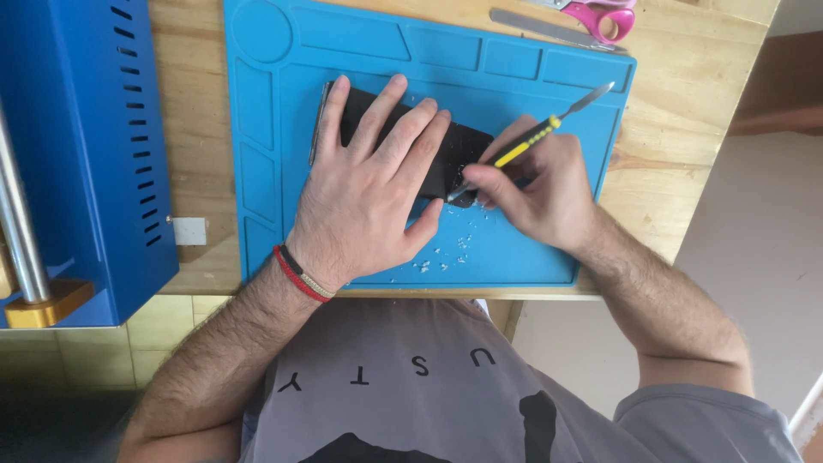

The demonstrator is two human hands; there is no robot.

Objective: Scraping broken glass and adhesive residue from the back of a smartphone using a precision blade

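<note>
Looking down from head height, a grey shirt with a dark print is seen at the bottom of the frame, and two bare forearms reach up from it toward a wooden table (686,77). Pale tiled floor is glimpsed at the lower left and a plain light floor at the right.

A blue work mat (514,257) with moulded compartments along its top and left edges is laid on the table in the middle of the frame. Small pale flakes (446,257) are scattered on the mat near its lower edge.

The left hand (369,193), with red and dark bracelets (300,273) at the wrist, is spread flat with fingers splayed and pressed down on a black phone (463,146) lying at the mat's centre. Just right of it, the right hand (540,189) is closed in a pen-like pinch around a yellow-and-black pry tool (527,146); the tool's lower tip is set against the phone's lower right edge, while its flat metal end points to the upper right.

A blue metal machine (77,146) with vent slots fills the upper left. Pink-handled scissors (600,17) and a metal strip (540,27) are placed at the table's far edge, top right.
</note>
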